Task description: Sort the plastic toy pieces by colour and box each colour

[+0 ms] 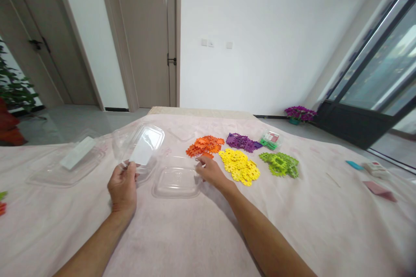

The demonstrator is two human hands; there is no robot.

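Note:
My left hand (123, 188) is closed on the near edge of a clear plastic container (155, 138), which is tilted up and has a white label. In front of me another clear plastic box (177, 192) lies on the cloth. My right hand (209, 172) pinches that box at its right edge, fingers bent. Just beyond this hand is a pile of orange toothed plastic pieces (208, 142). Yellow flower-shaped pieces (238, 166) are heaped to its right.
Purple pieces (242, 141), lime green pieces (279, 164) and a small clear box of green pieces (271, 139) sit farther right. More clear containers (69, 173) lie at left. A blue item (354, 165) and pink item (380, 191) are at far right. Pink cloth (182, 238) covers the table.

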